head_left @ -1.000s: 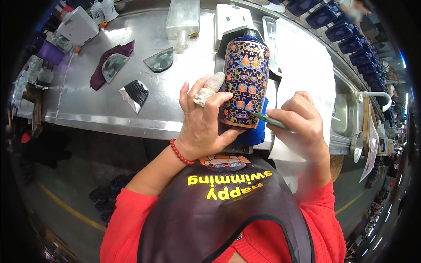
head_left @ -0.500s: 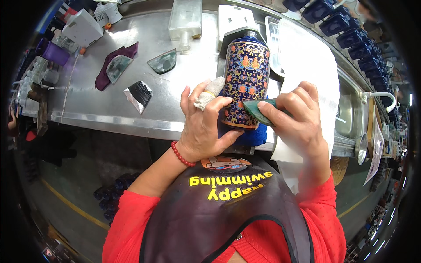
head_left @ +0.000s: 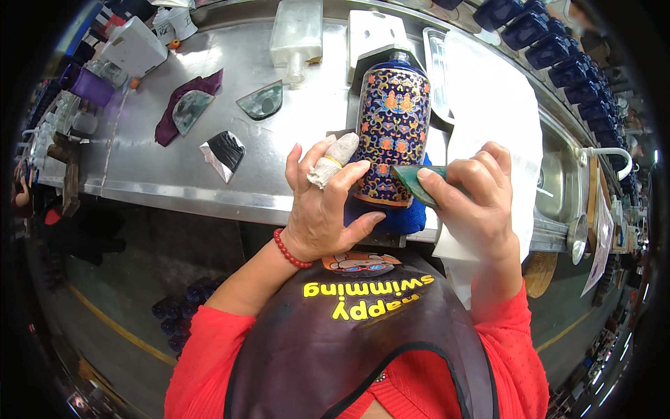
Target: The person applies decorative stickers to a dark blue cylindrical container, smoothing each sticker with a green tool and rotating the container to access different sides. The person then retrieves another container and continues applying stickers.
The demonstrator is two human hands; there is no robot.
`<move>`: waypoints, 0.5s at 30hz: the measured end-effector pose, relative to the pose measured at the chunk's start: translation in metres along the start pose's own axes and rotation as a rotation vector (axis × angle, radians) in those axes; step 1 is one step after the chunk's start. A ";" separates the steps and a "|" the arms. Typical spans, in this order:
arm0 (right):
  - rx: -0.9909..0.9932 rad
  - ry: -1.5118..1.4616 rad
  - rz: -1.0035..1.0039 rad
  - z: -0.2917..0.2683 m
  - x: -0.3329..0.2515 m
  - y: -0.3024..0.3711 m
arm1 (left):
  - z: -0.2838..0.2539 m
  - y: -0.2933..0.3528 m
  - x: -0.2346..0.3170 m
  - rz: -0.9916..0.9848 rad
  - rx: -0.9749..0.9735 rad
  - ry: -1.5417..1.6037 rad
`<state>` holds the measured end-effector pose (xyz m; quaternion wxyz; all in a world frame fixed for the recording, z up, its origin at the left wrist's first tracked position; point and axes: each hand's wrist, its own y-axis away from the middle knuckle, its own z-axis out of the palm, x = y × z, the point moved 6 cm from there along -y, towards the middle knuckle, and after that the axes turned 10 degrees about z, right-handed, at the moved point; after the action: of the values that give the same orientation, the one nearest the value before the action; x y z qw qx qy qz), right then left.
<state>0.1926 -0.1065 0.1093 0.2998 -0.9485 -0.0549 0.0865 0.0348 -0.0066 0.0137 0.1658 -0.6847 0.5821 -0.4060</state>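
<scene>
A dark blue bottle (head_left: 395,129) with a colourful floral pattern lies on its side, its neck pointing away from me. Along its left side rests my left hand (head_left: 317,192), fingers spread, the index fingertip touching the pattern near the base. One finger of that hand wears a grey cloth wrap (head_left: 335,159) held by a yellow band. Between thumb and fingers, my right hand (head_left: 478,192) pinches a green flat scraper (head_left: 419,183). The scraper's edge meets the bottle's lower right side. Under the bottle's near end shows a blue cloth (head_left: 412,218).
Two half-round scrapers (head_left: 260,101) (head_left: 192,110), one on a maroon cloth (head_left: 167,126), lie left on the steel table (head_left: 223,185). Near them is a black-and-silver scrap (head_left: 224,155). A clear bottle (head_left: 296,38) lies behind; white paper (head_left: 488,105) and a sink (head_left: 556,174) are right.
The left thumb has come slightly away from the bottle's base. My right hand and the scraper have shifted a little to the right and down. The bottle stays in place.
</scene>
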 end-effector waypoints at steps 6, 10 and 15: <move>0.027 -0.163 0.159 -0.004 0.013 0.007 | -0.003 -0.002 0.000 -0.018 -0.040 -0.024; 0.020 -0.149 0.301 0.012 0.015 0.020 | -0.001 -0.004 0.003 -0.019 -0.122 -0.071; -0.154 -0.093 0.365 0.039 0.000 0.032 | 0.003 -0.008 0.007 -0.021 -0.133 -0.067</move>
<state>0.1866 -0.1111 0.0593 0.2029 -0.9578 0.0975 0.1785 0.0421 -0.0118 0.0196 0.1354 -0.7134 0.5948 -0.3449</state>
